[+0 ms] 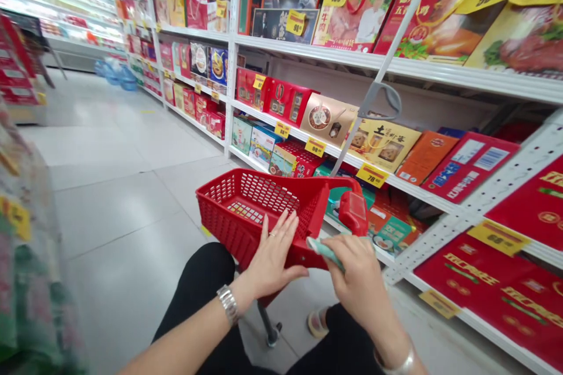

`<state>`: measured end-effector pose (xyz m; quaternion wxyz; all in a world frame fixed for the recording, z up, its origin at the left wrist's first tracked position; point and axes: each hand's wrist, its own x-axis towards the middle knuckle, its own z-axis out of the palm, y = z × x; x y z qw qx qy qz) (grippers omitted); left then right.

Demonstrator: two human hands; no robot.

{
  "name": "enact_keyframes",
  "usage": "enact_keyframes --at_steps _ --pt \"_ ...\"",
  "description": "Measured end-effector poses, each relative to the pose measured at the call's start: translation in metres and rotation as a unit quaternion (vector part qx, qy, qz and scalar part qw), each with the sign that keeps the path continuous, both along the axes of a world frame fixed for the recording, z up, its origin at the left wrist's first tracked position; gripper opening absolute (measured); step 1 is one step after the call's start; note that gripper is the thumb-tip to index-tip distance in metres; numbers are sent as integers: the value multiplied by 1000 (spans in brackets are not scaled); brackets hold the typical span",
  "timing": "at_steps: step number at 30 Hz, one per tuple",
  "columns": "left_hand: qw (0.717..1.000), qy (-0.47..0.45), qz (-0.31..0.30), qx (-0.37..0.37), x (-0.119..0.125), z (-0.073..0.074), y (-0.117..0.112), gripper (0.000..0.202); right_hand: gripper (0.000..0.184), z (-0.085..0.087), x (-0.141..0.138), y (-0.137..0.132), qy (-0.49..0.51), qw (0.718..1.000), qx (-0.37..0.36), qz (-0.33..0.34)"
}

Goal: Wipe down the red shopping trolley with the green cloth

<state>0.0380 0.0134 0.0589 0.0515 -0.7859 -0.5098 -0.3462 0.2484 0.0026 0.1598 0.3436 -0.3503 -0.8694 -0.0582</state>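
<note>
A red plastic shopping basket trolley (224, 224) with perforated walls stands in front of me, between my knees, and no goods show inside it. My left hand (273, 259) lies with fingers outstretched against its near side. In my right hand (359, 275) a folded pale green and white cloth (326, 253) is gripped, close to the near rim at the handle end. Just above that hand rises the red handle (354, 210) of the trolley. Part of the cloth is hidden by my fingers.
White shelves (308, 53) with boxed goods and yellow price tags run along the right. A slanting grey pole (407, 23) with a loop crosses in front of them. Tiled floor (118, 205) stretches left, with blurred stacked goods (26, 281) at the left edge.
</note>
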Motion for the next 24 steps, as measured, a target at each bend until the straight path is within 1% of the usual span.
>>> enact_keyframes --at_steps 2,4,5,7,9,12,13,15,18,21,24 --pt "999 -11 -17 27 18 16 -14 114 23 8 -1 -17 33 998 -22 58" --pt "999 -7 -23 49 28 26 -27 119 28 17 5 -25 66 993 -26 94" --pt "998 -2 -25 56 29 30 -32 120 31 21 9 -24 81 992 -15 93" --pt "998 9 -26 63 28 33 -39 116 33 24 19 -16 108 992 21 61" --pt "997 13 -22 72 22 34 -42 108 34 20 25 -2 109 992 40 49" --pt "995 25 -33 94 11 34 -43 106 37 9 26 19 42 996 22 80" --pt "994 28 -37 97 9 34 -43 107 36 5 26 24 19 997 15 79" --pt "994 32 -43 96 4 34 -41 107 29 2 27 35 -2 999 4 45" --pt "995 22 -49 89 -3 33 -39 105 22 4 38 60 11 999 -32 -9" --pt "996 9 -56 71 -10 33 -36 103 25 9 55 100 28 995 -88 -38" --pt "997 21 -56 48 -19 37 -33 100 25 13 68 141 21 986 -121 -109"
